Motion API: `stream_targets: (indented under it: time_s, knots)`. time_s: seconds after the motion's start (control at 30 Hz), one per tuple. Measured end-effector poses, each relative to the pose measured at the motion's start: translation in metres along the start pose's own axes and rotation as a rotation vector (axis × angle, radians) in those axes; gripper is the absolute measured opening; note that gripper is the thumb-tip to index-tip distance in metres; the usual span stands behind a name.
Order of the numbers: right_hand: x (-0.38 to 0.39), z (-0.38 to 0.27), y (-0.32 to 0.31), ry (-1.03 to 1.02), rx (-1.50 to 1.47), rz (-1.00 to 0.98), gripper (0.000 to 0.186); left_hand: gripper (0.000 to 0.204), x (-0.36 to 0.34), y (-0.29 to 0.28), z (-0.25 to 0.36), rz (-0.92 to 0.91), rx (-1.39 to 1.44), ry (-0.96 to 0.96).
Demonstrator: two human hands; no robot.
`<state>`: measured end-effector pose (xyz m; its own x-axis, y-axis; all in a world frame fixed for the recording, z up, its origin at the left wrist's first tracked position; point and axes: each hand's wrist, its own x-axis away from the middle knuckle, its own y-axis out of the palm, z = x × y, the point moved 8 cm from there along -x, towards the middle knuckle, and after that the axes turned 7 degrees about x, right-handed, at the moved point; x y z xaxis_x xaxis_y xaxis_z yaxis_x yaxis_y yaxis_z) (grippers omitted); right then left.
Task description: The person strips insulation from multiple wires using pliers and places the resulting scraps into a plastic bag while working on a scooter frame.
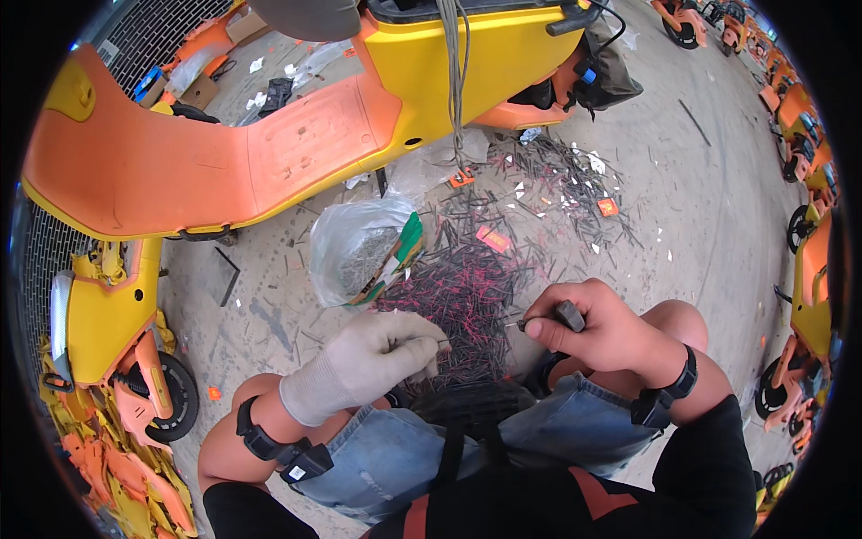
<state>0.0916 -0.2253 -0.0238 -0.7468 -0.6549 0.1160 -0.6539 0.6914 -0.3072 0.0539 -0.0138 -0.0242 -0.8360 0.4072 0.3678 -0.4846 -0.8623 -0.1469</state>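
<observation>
In a pale knitted glove, my left hand [377, 357] is closed with the fingers pinched together; whatever is in them is too small or hidden to make out. My bare right hand [588, 325] grips a small tool with a dark handle [568, 314], whose short thin tip points toward the left hand. Its exact kind does not show. Between and beyond the hands spreads a pile of thin dark strips [467, 296] mixed with pink-red bits. A clear plastic bag [346, 256] with a green and white printed piece stands at the pile's left.
A yellow and orange scooter [269, 153] spans the far left, grey cables [453, 81] hanging down its side. More scooters [799, 234] line the right edge. Loose orange and yellow panels [117, 458] are heaped at lower left. Scraps and an orange tag [608, 207] lie on the concrete.
</observation>
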Motion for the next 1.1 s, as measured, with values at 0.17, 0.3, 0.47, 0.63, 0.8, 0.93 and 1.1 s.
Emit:
stream_targets:
  time_s: [0.17, 0.3, 0.47, 0.63, 0.8, 0.93, 1.1]
  knots:
    - [-0.003, 0.004, 0.003, 0.078, 0.099, 0.0, 0.02, 0.024, -0.001, 0.011, 0.026, 0.134, -0.498, 0.399]
    - [-0.006, 0.005, 0.015, 0.107, 0.085, -0.027, 0.028, 0.028, -0.006, 0.029, 0.034, 0.071, -0.512, 0.489]
    - [-0.009, 0.004, 0.027, 0.126, 0.012, -0.043, 0.032, 0.026, -0.013, 0.035, 0.028, -0.019, -0.328, 0.337]
    - [-0.012, 0.006, 0.026, 0.09, 0.047, -0.041, 0.031, 0.024, -0.017, 0.036, 0.015, -0.018, -0.226, 0.333]
    - [-0.012, 0.001, 0.025, 0.042, 0.089, -0.021, 0.028, 0.022, -0.017, 0.036, 0.018, -0.068, -0.231, 0.242]
    - [-0.012, -0.001, 0.026, 0.042, 0.134, -0.021, 0.025, 0.02, -0.019, 0.034, 0.022, -0.039, -0.278, 0.197]
    - [-0.014, -0.007, 0.03, -0.003, 0.093, -0.009, 0.02, 0.017, -0.017, 0.034, 0.022, -0.019, -0.281, 0.255]
